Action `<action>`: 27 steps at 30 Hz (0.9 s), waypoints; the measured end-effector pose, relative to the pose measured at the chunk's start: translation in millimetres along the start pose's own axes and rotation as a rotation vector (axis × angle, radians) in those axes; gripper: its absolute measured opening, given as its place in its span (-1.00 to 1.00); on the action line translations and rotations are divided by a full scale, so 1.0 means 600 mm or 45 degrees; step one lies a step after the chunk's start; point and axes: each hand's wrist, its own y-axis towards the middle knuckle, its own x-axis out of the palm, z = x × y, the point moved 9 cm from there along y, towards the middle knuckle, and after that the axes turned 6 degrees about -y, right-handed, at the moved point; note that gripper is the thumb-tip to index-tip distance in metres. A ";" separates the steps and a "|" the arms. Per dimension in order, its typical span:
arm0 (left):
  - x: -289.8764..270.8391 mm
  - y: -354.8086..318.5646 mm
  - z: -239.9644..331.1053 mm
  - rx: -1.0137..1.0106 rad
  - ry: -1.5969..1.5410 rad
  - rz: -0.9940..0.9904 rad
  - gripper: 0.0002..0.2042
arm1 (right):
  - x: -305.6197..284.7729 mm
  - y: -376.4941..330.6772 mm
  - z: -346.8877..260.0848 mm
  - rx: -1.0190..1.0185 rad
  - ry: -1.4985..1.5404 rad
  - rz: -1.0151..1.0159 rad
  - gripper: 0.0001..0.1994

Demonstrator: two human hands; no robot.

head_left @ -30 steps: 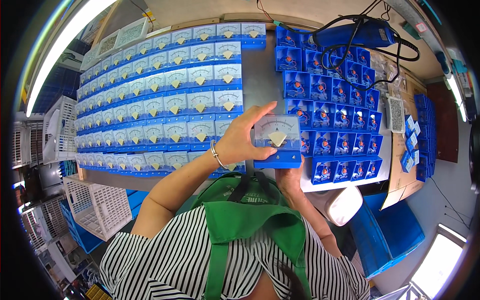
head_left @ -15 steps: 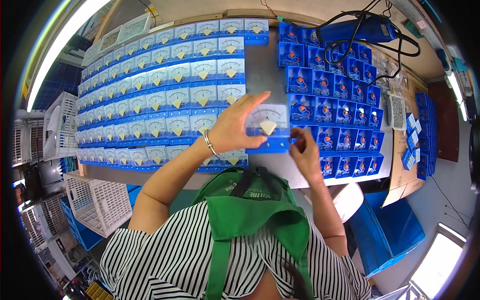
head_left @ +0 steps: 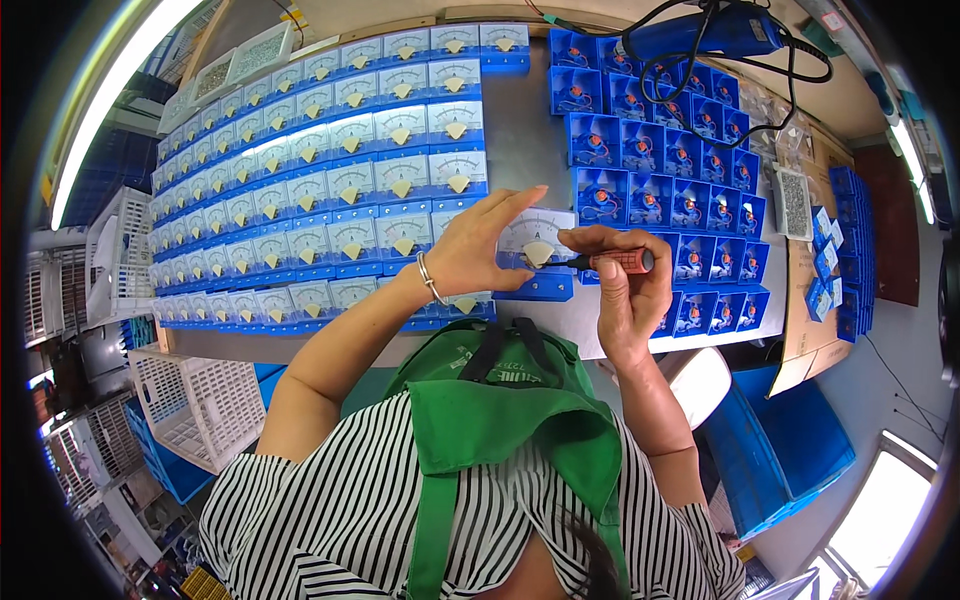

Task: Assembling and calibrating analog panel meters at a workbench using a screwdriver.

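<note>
My left hand [head_left: 465, 256] grips an analog panel meter [head_left: 540, 288] at its left side, thumb low on the front and fingers spread along the upper edge. The meter has a clear front, a white scale, a cream fan-shaped piece and a blue base. In my right hand [head_left: 638, 300] is a screwdriver [head_left: 632, 262] with a red and black handle, fingers wrapped round it. Its shaft points left across the meter's front, and the tip is at or near the cream piece; whether it touches a screw is too small to tell.
Rows of finished-looking meters [head_left: 350, 183] fill the table's left side. Open blue housings [head_left: 600, 195] with red-orange coils stand in rows on the right. A blue corded tool [head_left: 705, 38] lies over the far housings, its black cable looping down. Small trays of parts [head_left: 793, 205] sit beyond.
My right hand has come up at the meter's right, and the screwdriver now shows across the meter's front. My left hand keeps its grip. The whole view has shifted slightly.
</note>
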 end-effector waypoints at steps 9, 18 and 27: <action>-0.004 -0.006 -0.001 0.159 0.000 -0.014 -0.08 | 0.044 -0.012 -0.036 0.016 -0.637 -0.641 -0.58; 0.004 -0.004 -0.013 0.152 -0.009 -0.025 -0.05 | 0.065 -0.029 -0.049 -0.239 -0.714 -0.496 -0.53; 0.006 -0.004 -0.006 0.133 -0.017 -0.035 -0.07 | -0.002 0.000 -0.016 -0.135 -0.908 0.071 -0.63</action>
